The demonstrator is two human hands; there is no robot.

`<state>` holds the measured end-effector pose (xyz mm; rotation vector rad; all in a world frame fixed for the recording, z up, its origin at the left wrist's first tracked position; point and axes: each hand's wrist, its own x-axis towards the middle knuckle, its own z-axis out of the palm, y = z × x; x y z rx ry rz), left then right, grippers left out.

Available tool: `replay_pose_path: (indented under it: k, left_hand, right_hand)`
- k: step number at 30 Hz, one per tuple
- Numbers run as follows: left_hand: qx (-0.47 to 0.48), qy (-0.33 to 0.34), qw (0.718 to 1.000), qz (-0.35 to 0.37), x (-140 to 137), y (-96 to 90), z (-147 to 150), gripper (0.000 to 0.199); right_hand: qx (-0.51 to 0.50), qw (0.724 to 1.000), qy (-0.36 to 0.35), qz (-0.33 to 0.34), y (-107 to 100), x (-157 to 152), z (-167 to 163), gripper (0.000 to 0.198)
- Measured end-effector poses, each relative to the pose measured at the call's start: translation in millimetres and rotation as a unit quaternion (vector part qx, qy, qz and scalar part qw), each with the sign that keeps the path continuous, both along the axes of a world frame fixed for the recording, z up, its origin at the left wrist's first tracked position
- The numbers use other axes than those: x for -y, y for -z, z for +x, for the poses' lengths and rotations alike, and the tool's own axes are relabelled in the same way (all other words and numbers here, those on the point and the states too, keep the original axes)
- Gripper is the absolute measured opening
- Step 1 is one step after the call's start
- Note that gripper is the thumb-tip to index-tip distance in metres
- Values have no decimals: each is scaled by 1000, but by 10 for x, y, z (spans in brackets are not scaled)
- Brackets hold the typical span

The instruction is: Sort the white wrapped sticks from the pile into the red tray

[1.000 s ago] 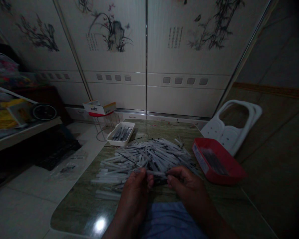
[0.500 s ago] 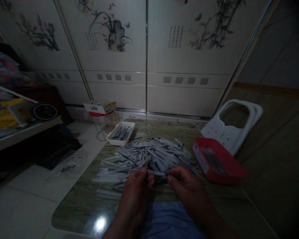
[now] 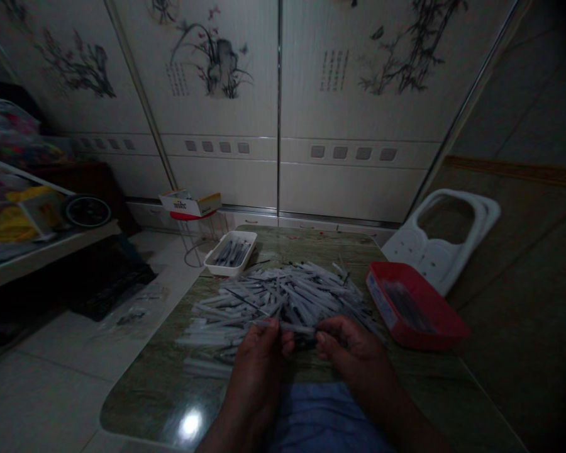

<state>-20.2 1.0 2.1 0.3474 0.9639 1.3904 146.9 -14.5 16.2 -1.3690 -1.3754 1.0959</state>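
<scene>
A slim pale pen (image 3: pixel 299 328) with a dark tip lies level between my hands, just over the near edge of a heap. My left hand (image 3: pixel 262 352) pinches its left part between thumb and fingers. At its dark right end, my right hand (image 3: pixel 353 346) has thumb and forefinger closed. Beyond them spreads the heap of pale, translucent pens (image 3: pixel 283 289), some with dark parts showing. Dim light and blur hide the finer detail of the pen tip.
On the green table (image 3: pixel 146 396) stand a white tray (image 3: pixel 233 271) of pens at the back left and a red tray (image 3: pixel 422 340) with dark, slender items at the right. A white folding chair (image 3: pixel 476 233) leans behind. Back left, a stool bears an open box (image 3: pixel 188 205).
Both hands keep their grip on the pen with hardly any movement. The whole view has shifted very slightly.
</scene>
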Motion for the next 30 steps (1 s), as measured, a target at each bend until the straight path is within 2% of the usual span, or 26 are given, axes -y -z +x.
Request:
replay_pose_path:
  k: [4,8,14,18,21,23,27,30]
  left_hand:
    - [-3,-2,1000,11,0,5,7,12]
    - [6,11,1000,24,9,5,14,19]
    - [10,28,999,26,40,0,28,30]
    - [19,42,998,39,49,-5,32,28]
    - [15,22,999,27,31,-8,20,26]
    - [13,9,1000,24,14,-5,9,25]
    - [7,12,999,34,1,6,0,23]
    - [11,29,999,44,15,10,14,24]
  right_hand:
    - [10,1000,2,-9,14,-8,-21,23]
    - [57,998,2,14,32,-6,-36,25]
    - [76,997,7,34,42,30,-69,42]
    - [45,999,0,2,41,27,-80,51]
    - [44,999,-2,-18,23,13,-54,55]
    - [56,998,1,-9,-5,9,-31,51]
    - [97,995,-9,39,-54,10,-2,30]
    - [111,992,-22,55,-25,8,5,34]
